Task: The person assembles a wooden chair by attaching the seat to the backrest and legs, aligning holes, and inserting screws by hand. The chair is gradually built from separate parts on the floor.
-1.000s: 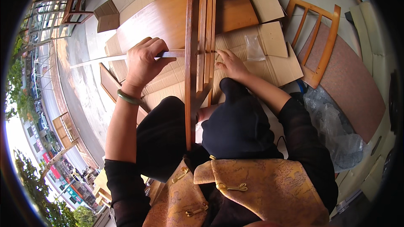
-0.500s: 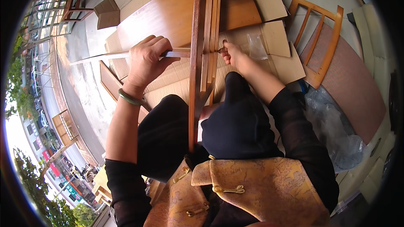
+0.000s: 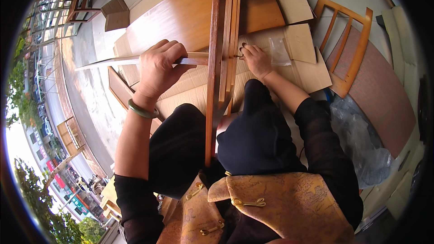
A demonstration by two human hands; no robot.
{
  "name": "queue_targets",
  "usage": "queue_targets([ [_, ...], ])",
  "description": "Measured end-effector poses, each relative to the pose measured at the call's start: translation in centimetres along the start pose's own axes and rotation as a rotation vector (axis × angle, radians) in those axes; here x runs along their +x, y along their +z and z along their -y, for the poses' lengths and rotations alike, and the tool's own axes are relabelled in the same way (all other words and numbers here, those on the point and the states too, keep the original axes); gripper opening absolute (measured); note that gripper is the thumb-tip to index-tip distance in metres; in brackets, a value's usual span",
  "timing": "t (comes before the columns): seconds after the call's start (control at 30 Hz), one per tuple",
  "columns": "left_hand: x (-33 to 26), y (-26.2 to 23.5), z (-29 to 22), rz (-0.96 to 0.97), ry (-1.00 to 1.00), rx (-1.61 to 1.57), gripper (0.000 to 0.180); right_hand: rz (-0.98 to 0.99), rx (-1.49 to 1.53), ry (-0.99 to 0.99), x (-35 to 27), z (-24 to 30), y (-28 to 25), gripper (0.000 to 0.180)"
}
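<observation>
My left hand point(image 3: 162, 65) is closed around a long wooden rail point(image 3: 195, 58) that reaches away to the left. Its right end meets an upright wooden frame point(image 3: 211, 81) with slats point(image 3: 230, 40), which stands between my knees. On the frame's other side my right hand point(image 3: 257, 60) pinches a small dark metal tool point(image 3: 242, 50), apparently an Allen key. It sits at a thin bolt point(image 3: 237, 56) in the side of the slats, level with the rail's end. My fingers partly cover the tool.
A glossy wooden tabletop point(image 3: 176, 16) lies on flattened cardboard point(image 3: 296, 40) ahead of me. A small clear plastic bag point(image 3: 279, 50) rests on the cardboard. To the right are a slatted chair back point(image 3: 350, 58), a reddish-brown panel point(image 3: 384, 95) and plastic wrapping point(image 3: 361, 144).
My right hand has rotated at the bolt, from curled fingers to the back of the hand facing up. The left hand keeps its grip on the rail. The frame appears slightly farther right.
</observation>
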State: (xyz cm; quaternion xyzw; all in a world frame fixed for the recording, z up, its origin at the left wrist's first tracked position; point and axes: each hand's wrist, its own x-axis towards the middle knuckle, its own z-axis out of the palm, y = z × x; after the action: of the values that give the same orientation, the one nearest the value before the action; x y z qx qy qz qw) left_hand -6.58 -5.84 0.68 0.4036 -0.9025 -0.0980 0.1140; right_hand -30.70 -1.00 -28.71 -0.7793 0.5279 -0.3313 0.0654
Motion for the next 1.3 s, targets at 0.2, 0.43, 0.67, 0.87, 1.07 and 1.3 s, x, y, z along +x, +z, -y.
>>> queue_targets([
  [0.2, -0.2, 0.1, 0.1, -0.004, 0.019, 0.004, 0.030, 0.107, 0.547, 0.610, -0.4, 4.0, 0.0, 0.018],
  [0.43, -0.2, 0.2, 0.0, -0.008, 0.008, 0.016, 0.031, 0.274, 1.527, 1.599, 2.2, 4.6, -1.5, 0.025],
  [0.67, -0.2, 0.0, -0.1, 0.007, 0.036, 0.024, 0.030, 0.132, 0.804, 0.606, -0.8, 4.5, -2.2, 0.032],
  [0.87, 0.0, 0.1, -0.1, 0.004, 0.012, -0.002, 0.031, 0.092, 0.129, 0.038, -0.4, 3.2, -2.8, 0.030],
  [1.07, 0.0, 0.1, -0.1, 0.024, 0.005, 0.007, 0.030, 0.318, 0.391, 0.931, 2.9, 2.9, 0.6, 0.040],
  [1.3, 0.0, 0.2, -0.1, 0.023, 0.007, 0.003, 0.030, 0.381, 1.417, 1.700, 2.1, 0.0, 3.3, 0.036],
])
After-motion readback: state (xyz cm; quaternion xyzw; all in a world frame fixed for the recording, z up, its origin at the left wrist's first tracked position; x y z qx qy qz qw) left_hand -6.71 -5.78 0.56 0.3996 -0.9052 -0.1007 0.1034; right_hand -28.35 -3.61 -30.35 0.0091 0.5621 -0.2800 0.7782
